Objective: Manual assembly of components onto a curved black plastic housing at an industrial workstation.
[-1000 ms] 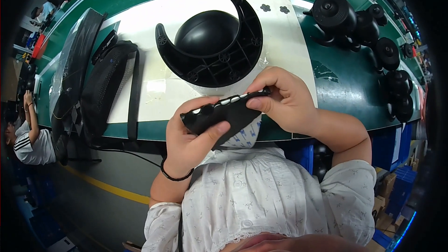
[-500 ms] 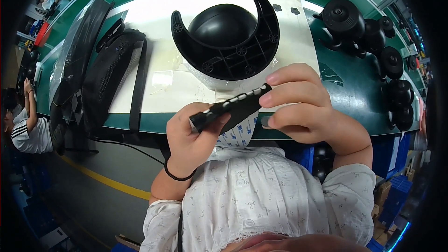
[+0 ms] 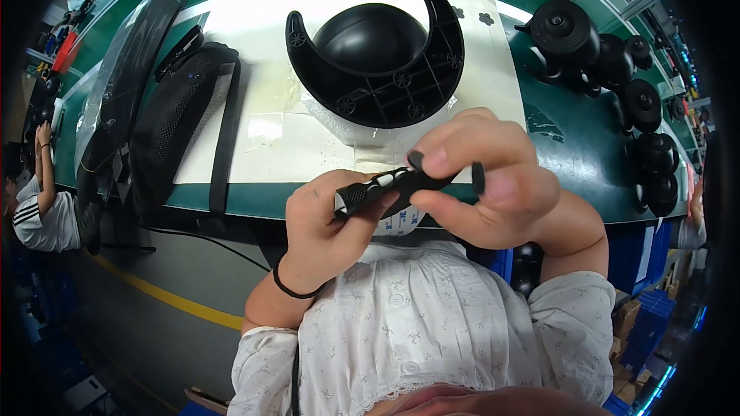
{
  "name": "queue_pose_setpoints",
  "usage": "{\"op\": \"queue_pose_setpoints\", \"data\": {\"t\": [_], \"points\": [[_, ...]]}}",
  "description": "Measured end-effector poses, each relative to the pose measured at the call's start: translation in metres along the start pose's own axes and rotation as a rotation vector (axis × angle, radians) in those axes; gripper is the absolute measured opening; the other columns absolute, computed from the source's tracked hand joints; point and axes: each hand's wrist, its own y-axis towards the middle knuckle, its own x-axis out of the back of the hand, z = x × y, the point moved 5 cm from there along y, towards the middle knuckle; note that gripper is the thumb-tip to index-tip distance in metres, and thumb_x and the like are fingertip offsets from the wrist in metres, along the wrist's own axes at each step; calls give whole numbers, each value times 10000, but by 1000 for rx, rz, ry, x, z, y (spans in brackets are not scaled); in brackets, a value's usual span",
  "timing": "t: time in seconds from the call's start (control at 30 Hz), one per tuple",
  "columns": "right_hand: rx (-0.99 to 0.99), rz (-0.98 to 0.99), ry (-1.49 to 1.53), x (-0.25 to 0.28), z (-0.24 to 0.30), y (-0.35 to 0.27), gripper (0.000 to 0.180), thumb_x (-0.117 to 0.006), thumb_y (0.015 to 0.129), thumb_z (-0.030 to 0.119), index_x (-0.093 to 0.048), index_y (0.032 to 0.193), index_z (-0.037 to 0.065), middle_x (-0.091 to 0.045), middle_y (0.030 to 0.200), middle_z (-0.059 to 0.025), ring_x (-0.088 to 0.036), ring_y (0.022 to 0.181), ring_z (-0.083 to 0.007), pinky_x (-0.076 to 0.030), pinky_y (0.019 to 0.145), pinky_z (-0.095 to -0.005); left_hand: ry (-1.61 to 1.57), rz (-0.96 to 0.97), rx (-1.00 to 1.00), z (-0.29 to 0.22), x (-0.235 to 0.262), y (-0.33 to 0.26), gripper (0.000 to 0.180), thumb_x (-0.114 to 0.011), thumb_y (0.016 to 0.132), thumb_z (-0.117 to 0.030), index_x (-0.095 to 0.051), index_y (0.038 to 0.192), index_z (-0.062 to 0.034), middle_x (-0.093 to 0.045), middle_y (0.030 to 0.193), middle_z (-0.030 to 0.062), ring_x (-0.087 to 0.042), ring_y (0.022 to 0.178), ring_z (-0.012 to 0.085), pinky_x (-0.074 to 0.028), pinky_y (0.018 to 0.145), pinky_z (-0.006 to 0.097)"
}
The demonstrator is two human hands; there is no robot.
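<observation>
Between my left hand's (image 3: 320, 216) thumb and fingers is a folded black sheet (image 3: 407, 186) with white gaps along its upper edge. My right hand (image 3: 501, 177) is at the sheet's right end, fingers curled. One small black round pad (image 3: 416, 159) sits at a fingertip beside the sheet, and a second black disc (image 3: 479, 178) shows at another finger. Beyond my hands, a black crescent-shaped plastic part (image 3: 385, 100) with ribs and wheel-like round bosses rests over clear bubble wrap (image 3: 343, 129). Within its curve is a glossy black dome (image 3: 370, 35).
A white mat (image 3: 266, 150) covers part of the green table (image 3: 551, 158). Black mesh bags (image 3: 181, 104) and a plastic-wrapped black piece (image 3: 135, 69) lie left. Several round black parts (image 3: 566, 31) line the right. Another person (image 3: 46, 208) works at far left.
My right hand has moved onto the sheet's right end, and a second black disc now shows at its fingers. My left hand has shifted slightly right with the sheet.
</observation>
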Motion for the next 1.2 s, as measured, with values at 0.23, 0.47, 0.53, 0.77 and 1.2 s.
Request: {"op": "queue_pose_setpoints", "data": {"t": [0.23,0.47,0.53,0.77,1.2], "points": [[-69,325,79,-6,-1,-11,314,-624,712,82,-525,1010,88,-515,884,-59,-512,631,-148,-392,580,-295,-28,11,79,4,1,1,115,-657,682,7,-581,767,-3,-572,609,72,-532,509,112,-403,466,216],[-154,157,172,19,-15,9,867,-566,642,-141,-149,1311,221,-361,1185,-134,-530,734,-179,-389,587,-201,9,44,174,13,9,0,145,-672,660,16,-588,768,-31,-592,717,92,-540,565,123,-408,502,216],[-326,33,225,23,-24,20,881,-558,640,-141,-125,1328,198,-338,1206,-124,-514,757,-152,-381,586,-193,184,-51,-158,-2,13,8,183,-690,630,0,-619,784,-67,-544,998,153,-550,787,183,-423,603,244],[-386,139,88,27,-39,36,799,-507,680,-153,-145,1331,136,-306,1234,-131,-481,753,-109,-374,588,-175,389,-20,-348,4,7,24,222,-670,592,-29,-650,805,-89,-133,1383,275,-217,1263,410,-252,981,410],[-549,150,45,32,-48,38,719,-480,728,-131,-159,1323,114,-352,1216,-176,-498,756,-101,-383,583,-151,416,-126,-402,5,-12,32,248,-691,589,30,-585,799,-51,-88,1384,289,-188,1266,435,-242,1000,439]]}}
